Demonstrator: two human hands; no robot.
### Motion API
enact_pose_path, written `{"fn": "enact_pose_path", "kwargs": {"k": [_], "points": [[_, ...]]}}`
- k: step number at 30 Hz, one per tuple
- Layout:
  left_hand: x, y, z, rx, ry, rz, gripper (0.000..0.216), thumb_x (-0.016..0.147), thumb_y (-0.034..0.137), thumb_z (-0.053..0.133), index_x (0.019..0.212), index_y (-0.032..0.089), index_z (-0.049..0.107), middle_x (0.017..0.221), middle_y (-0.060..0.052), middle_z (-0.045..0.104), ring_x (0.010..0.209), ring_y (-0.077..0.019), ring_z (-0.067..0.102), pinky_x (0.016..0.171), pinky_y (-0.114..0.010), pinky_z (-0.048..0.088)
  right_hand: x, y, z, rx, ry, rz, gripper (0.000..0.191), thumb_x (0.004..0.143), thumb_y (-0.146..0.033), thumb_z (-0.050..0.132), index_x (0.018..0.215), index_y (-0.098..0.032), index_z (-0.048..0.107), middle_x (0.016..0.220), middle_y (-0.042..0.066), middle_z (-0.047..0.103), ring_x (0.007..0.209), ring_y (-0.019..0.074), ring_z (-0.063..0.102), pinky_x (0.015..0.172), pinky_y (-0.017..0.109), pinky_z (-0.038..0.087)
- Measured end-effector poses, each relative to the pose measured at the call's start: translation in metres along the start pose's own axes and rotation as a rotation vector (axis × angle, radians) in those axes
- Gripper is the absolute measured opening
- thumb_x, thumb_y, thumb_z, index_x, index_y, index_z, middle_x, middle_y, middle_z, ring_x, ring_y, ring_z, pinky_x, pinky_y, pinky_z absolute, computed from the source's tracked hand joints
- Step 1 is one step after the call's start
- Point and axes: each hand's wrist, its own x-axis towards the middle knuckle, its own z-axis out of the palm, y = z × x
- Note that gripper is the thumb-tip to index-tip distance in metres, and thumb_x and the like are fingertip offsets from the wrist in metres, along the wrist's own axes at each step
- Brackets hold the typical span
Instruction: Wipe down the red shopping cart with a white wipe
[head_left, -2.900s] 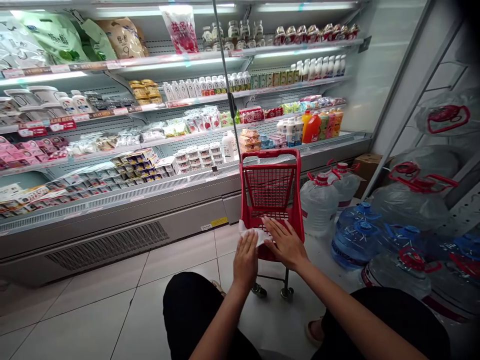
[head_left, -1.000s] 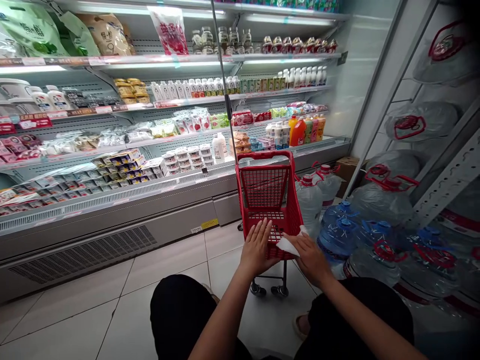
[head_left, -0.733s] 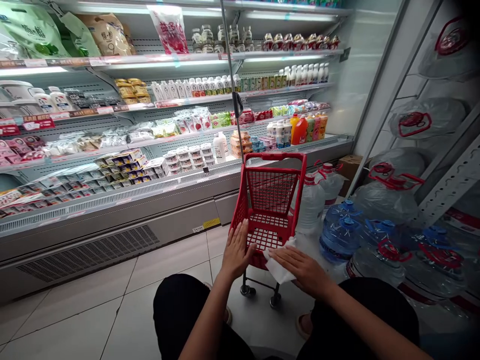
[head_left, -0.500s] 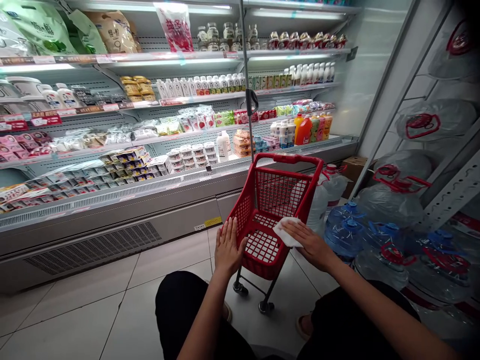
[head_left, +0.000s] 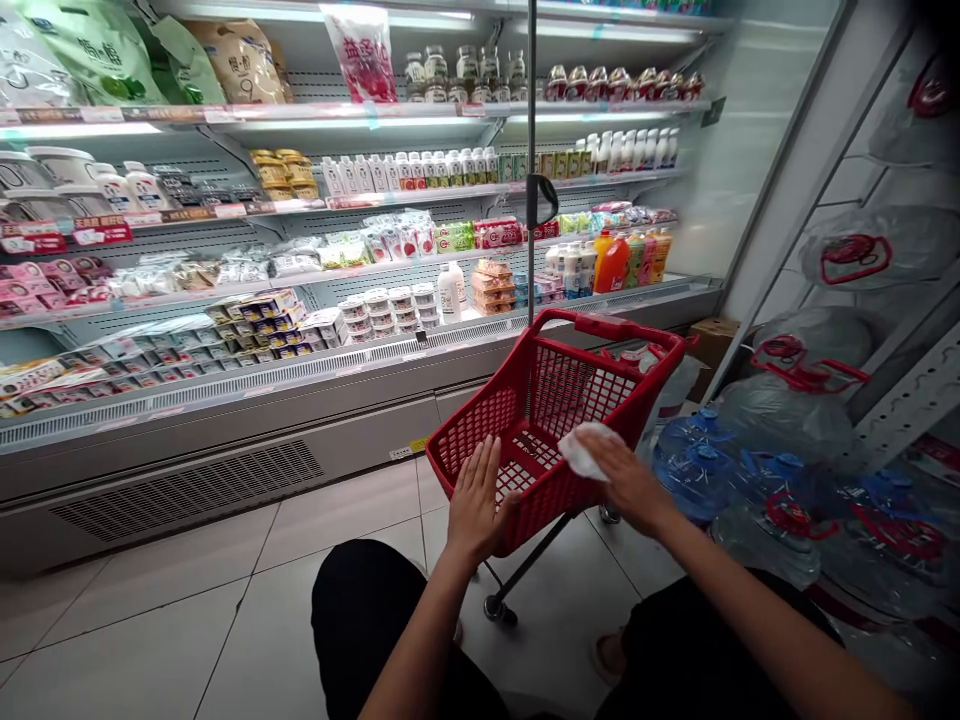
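A small red plastic shopping cart on wheels stands on the tiled floor in front of me, turned so one corner faces me. My left hand rests flat against its near side wall, fingers stretched up and thumb hooked on the rim. My right hand presses a crumpled white wipe against the cart's right rim, fingers extended over it. A thin metal pole with a black clip rises from the cart. My knees in black trousers show at the bottom.
An open refrigerated case with shelves of dairy, bottles and packets runs along the left and back. Large water jugs with red and blue caps crowd the floor at the right, under a white metal rack. A cardboard box sits behind.
The cart has rotated clockwise so its corner now faces me. My right hand with the wipe moved from the front wall to the right rim. My left hand shifted along the near side.
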Motion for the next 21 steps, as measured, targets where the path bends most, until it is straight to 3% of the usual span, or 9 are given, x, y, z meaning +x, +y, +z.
{"fn": "enact_pose_path", "kwargs": {"k": [2, 4, 6, 10, 12, 14, 16, 19, 21], "points": [[0.001, -0.008, -0.003, 0.022, -0.008, -0.011, 0.076, 0.108, 0.060, 0.028, 0.168, 0.026, -0.005, 0.174, -0.005, 0.019, 0.161, -0.0238, 0.018, 0.131, -0.049, 0.019, 0.002, 0.020, -0.003, -0.060, 0.042, 0.077, 0.066, 0.107, -0.029, 0.036, 0.168, -0.030, 0.012, 0.168, 0.003, 0.037, 0.155, 0.0231, 0.034, 0.130, 0.050, 0.024], [0.004, -0.009, -0.005, 0.053, 0.011, -0.027, 0.075, 0.108, 0.058, 0.030, 0.168, 0.029, -0.005, 0.174, -0.004, 0.019, 0.160, -0.0243, 0.020, 0.131, -0.050, 0.018, 0.002, 0.010, 0.003, -0.071, 0.082, 0.093, 0.069, 0.106, -0.031, 0.039, 0.169, -0.027, 0.011, 0.166, 0.005, 0.040, 0.153, 0.0255, 0.038, 0.130, 0.050, 0.026], [0.007, -0.003, -0.005, 0.078, 0.051, -0.040, 0.078, 0.108, 0.058, 0.033, 0.168, 0.028, -0.007, 0.174, -0.005, 0.019, 0.160, -0.0255, 0.021, 0.131, -0.051, 0.016, 0.002, -0.027, 0.017, -0.036, 0.118, 0.058, 0.073, 0.104, -0.031, 0.042, 0.169, -0.022, 0.010, 0.163, 0.009, 0.044, 0.151, 0.0277, 0.042, 0.127, 0.049, 0.033], [0.011, 0.016, 0.000, 0.033, 0.060, 0.032, 0.084, 0.106, 0.062, 0.032, 0.167, 0.024, -0.011, 0.175, -0.007, 0.016, 0.161, -0.0256, 0.016, 0.132, -0.049, 0.016, 0.005, -0.118, 0.046, 0.039, 0.058, -0.069, 0.077, 0.099, -0.025, 0.047, 0.168, -0.018, 0.014, 0.163, 0.011, 0.044, 0.151, 0.0258, 0.040, 0.122, 0.048, 0.042], [0.011, 0.020, 0.003, -0.014, 0.044, 0.056, 0.083, 0.106, 0.064, 0.030, 0.168, 0.024, -0.010, 0.175, -0.007, 0.016, 0.161, -0.0240, 0.015, 0.131, -0.046, 0.021, 0.010, -0.133, 0.048, 0.068, 0.032, -0.122, 0.078, 0.097, -0.023, 0.048, 0.168, -0.016, 0.017, 0.163, 0.012, 0.045, 0.152, 0.0259, 0.039, 0.123, 0.049, 0.041], [0.009, 0.018, 0.005, -0.038, 0.044, 0.037, 0.084, 0.106, 0.066, 0.028, 0.168, 0.024, -0.009, 0.175, -0.007, 0.017, 0.161, -0.0241, 0.016, 0.129, -0.045, 0.024, 0.015, -0.119, 0.039, 0.058, 0.007, -0.160, 0.076, 0.097, -0.021, 0.047, 0.167, -0.021, 0.021, 0.162, 0.007, 0.047, 0.152, 0.0240, 0.039, 0.125, 0.050, 0.038], [0.008, 0.010, 0.005, -0.044, 0.040, 0.008, 0.085, 0.105, 0.067, 0.029, 0.168, 0.024, -0.008, 0.174, -0.008, 0.018, 0.161, -0.0250, 0.017, 0.129, -0.046, 0.025, 0.020, -0.080, 0.024, 0.018, -0.009, -0.146, 0.072, 0.097, -0.018, 0.043, 0.166, -0.028, 0.025, 0.162, 0.001, 0.047, 0.151, 0.0217, 0.040, 0.128, 0.051, 0.032], [0.008, -0.001, 0.003, -0.052, 0.015, -0.014, 0.082, 0.106, 0.066, 0.030, 0.168, 0.025, -0.007, 0.174, -0.007, 0.019, 0.160, -0.0245, 0.019, 0.129, -0.047, 0.026, 0.026, -0.014, 0.002, -0.065, 0.064, 0.017, 0.063, 0.101, -0.019, 0.038, 0.163, -0.027, 0.035, 0.159, 0.002, 0.052, 0.150, 0.0234, 0.042, 0.129, 0.054, 0.027], [0.011, -0.005, 0.003, -0.062, 0.000, -0.018, 0.080, 0.107, 0.064, 0.029, 0.168, 0.025, -0.006, 0.174, -0.007, 0.020, 0.161, -0.0236, 0.019, 0.129, -0.047, 0.026, 0.027, 0.008, -0.003, -0.095, 0.094, 0.097, 0.057, 0.103, -0.023, 0.038, 0.160, -0.025, 0.041, 0.157, 0.005, 0.054, 0.150, 0.0258, 0.042, 0.129, 0.054, 0.025]]}}
